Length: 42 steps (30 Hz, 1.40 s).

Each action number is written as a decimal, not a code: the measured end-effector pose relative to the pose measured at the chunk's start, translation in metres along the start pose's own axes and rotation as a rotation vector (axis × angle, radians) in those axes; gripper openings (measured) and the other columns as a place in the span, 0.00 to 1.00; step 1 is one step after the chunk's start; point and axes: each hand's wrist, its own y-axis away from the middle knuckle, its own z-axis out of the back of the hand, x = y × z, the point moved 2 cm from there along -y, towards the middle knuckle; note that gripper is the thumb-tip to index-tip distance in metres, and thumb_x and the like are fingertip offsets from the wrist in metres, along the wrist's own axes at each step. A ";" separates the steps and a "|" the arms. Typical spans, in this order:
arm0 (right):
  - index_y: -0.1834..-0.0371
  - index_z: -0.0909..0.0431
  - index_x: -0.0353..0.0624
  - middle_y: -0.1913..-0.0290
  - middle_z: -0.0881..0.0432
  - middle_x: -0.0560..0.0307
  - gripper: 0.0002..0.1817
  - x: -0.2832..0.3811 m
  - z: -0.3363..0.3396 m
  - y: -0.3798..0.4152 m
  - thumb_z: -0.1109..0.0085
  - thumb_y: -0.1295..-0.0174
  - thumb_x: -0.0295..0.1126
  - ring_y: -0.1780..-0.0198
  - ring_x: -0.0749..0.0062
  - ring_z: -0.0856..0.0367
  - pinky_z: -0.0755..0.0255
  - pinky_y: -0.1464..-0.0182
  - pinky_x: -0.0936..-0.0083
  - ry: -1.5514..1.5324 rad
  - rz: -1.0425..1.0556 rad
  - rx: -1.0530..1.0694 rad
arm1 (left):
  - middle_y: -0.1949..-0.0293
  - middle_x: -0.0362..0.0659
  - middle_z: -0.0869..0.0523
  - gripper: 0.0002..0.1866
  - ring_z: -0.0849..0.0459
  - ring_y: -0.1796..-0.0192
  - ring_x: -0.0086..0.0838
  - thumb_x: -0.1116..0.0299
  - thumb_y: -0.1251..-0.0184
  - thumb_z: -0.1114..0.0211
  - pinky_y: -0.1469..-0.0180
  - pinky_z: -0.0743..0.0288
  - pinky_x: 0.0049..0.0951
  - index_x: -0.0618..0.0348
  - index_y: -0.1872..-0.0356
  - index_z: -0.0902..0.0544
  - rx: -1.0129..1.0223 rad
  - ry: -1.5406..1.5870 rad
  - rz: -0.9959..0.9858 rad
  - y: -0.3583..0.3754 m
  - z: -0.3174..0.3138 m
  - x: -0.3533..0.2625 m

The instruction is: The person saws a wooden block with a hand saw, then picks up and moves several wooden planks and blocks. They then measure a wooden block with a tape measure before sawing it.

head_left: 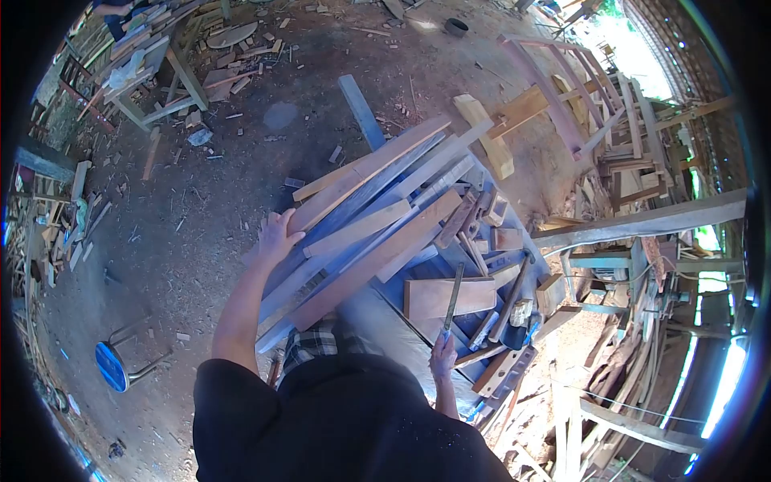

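Nearest the body, the right hand (442,351) is closed around the handle of a long thin tool (453,296), perhaps a file or chisel, though its kind cannot be told; the shaft points up and away from the fingers and crosses a short board (474,296) lying flat just beyond them. To the right of those fingers a clutter of small offcuts (506,237) and short blocks covers the blue bench (401,337).

Farther out and to the left, the left hand (277,234) lies flat on the near ends of a pile of long planks (377,217), fingers spread wide over the wood and gripping nothing. The planks run away from those fingers, slanting up to the right. Left of them, below, a blue stool (111,365) stands on the dirt floor (201,217) strewn with chips. Beyond the plank tips, wooden frames (562,88) lean together.
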 end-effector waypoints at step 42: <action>0.62 0.30 0.37 0.70 0.22 0.31 0.12 0.017 0.022 0.005 0.50 0.28 0.36 0.67 0.30 0.22 0.33 0.69 0.45 -0.040 0.078 0.010 | 0.51 0.48 0.26 0.26 0.28 0.46 0.46 0.61 0.41 0.30 0.47 0.32 0.51 0.53 0.42 0.26 -0.295 -0.024 -0.151 0.015 -0.077 -0.092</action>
